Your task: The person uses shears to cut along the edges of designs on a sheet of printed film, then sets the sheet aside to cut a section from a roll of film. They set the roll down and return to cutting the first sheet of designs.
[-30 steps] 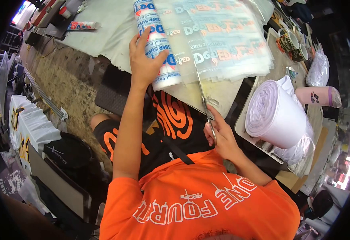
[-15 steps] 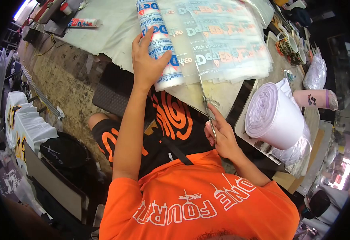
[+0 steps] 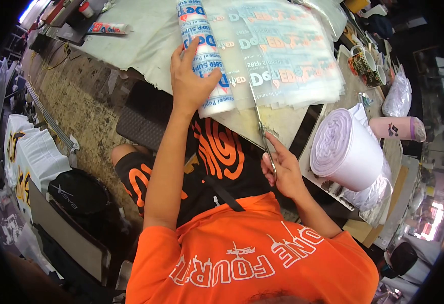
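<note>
A printed film roll (image 3: 197,28) with blue and red lettering lies lengthwise at the near edge of the table. My left hand (image 3: 191,81) rests over its near half, fingers and thumb curved around it. From the roll, a clear printed sheet (image 3: 236,93) runs right over a stack of printed film sheets (image 3: 303,50). My right hand (image 3: 286,175) grips metal scissors (image 3: 261,126) by the handles, below the table's edge. Their blades point away from me and lie at the near part of the sheet. Whether the blades are parted is hard to make out.
To the right stands a thick white fabric roll (image 3: 343,152) on a tray. Beyond it are a pink cylinder (image 3: 397,128), patterned mugs (image 3: 361,62) and a plastic-wrapped bundle (image 3: 398,93). Another printed roll (image 3: 109,28) lies at the table's far left. A dark seat (image 3: 146,119) is under the table edge.
My left hand still holds the roll and my right hand the scissors. The view has shifted slightly, and the roll and sheets appear a little lower. The scissors stay at the sheet's near part.
</note>
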Demonstrator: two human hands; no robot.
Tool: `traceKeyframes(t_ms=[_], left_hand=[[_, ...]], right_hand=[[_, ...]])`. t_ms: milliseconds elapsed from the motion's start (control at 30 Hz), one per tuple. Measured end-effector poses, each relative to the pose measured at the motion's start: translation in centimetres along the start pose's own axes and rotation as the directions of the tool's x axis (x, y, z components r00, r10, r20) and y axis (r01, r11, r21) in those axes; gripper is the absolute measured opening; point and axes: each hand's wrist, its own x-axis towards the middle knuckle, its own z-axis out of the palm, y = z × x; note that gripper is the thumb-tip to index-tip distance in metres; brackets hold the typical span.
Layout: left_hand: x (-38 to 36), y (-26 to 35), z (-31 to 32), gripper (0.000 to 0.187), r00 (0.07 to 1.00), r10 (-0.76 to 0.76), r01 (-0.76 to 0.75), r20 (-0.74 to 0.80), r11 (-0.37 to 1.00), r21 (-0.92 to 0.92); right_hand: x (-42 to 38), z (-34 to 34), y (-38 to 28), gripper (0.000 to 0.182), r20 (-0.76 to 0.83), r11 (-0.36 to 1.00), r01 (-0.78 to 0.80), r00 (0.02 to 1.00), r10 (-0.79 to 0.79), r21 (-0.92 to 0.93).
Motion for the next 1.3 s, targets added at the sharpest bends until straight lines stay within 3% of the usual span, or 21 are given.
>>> traceKeyframes(t_ms=[433,600,800,1100,1300], left_hand=[[0.1,1.3,1.7,0.085,1.000,-0.017,0.015,0.014,0.991,0.134],[0.2,0.5,2.6,0.087,0.990,0.139,-0.136,0.005,0.960,0.243],[0.2,0.7,1.9,0.085,0.997,0.060,-0.065,0.051,0.993,0.099],[0.2,0.8,1.8,0.086,0.997,0.038,-0.044,0.066,0.995,0.088],[0.2,0.6,2.0,0.086,0.998,0.055,-0.058,0.031,0.989,0.135]], right_hand=[[2.2,0.1,-1.2,0.063,-0.011,0.999,-0.006,1.000,0.007,0.052],[3.3,0.2,-2.0,0.064,-0.014,0.999,0.018,1.000,-0.018,0.028],[4.8,0.4,-2.4,0.065,-0.027,0.999,0.047,0.999,-0.047,0.004],[5.8,0.8,-2.3,0.068,-0.046,0.998,0.065,0.997,-0.066,-0.026],[7.9,0.6,-3.2,0.068,-0.017,0.992,0.087,0.996,-0.085,0.088]])
